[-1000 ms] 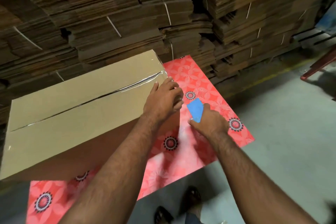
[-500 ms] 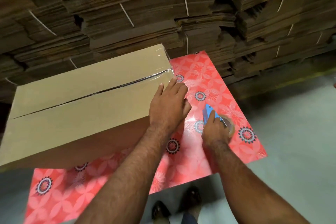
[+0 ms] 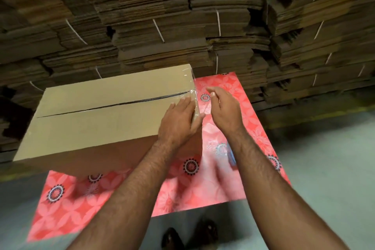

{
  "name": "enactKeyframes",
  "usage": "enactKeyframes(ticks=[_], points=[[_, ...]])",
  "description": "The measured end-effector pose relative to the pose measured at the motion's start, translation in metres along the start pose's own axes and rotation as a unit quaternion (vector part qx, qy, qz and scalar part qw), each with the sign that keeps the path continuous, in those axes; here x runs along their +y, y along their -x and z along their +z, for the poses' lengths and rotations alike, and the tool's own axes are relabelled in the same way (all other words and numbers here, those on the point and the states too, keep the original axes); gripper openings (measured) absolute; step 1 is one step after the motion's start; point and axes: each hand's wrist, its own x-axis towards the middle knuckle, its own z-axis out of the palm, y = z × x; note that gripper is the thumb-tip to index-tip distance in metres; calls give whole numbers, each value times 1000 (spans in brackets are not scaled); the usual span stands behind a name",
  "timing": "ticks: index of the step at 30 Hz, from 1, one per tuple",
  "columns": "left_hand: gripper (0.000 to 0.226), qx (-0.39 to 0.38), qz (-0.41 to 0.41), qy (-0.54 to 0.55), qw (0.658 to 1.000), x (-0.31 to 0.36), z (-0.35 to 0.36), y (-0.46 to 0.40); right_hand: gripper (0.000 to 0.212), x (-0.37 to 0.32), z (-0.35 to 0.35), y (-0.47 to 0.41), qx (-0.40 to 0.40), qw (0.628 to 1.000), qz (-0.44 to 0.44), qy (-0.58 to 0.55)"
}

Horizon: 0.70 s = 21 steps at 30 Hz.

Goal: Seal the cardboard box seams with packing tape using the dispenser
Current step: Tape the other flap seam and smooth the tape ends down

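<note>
A brown cardboard box [image 3: 97, 119] stands on a red flowered mat [image 3: 223, 180]. Its top centre seam runs left to right, and clear tape shines at the right end and over the right edge. My left hand [image 3: 180, 122] lies flat on the box's near right corner, fingers together over the tape. Just right of the box, my right hand [image 3: 224, 107] hovers with fingers spread and nothing in it. The blue tape dispenser [image 3: 231, 155] lies on the mat, blurred and mostly hidden behind my right forearm.
Tall stacks of flattened, strapped cardboard [image 3: 182, 26] form a wall right behind the box and mat. Grey concrete floor [image 3: 324, 168] lies to the right and near me. My shoes [image 3: 190, 235] show at the bottom edge.
My right hand has let go of the blue dispenser on the mat and risen beside the box's right end. My left hand has stayed on the corner.
</note>
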Motion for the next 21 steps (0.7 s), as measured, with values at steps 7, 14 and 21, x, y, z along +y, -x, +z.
enactKeyframes(ticks=[7, 14, 21], points=[[52, -19, 159, 44, 986, -35, -15, 6, 52, -12, 12, -19, -196, 964, -146, 102], [54, -41, 213, 31, 976, -74, -37, 24, 61, -3, 17, -18, -243, 906, -215, 272], [57, -19, 73, 46, 996, -103, -58, 90, 40, -16, 32, 30, -197, 923, -264, 199]])
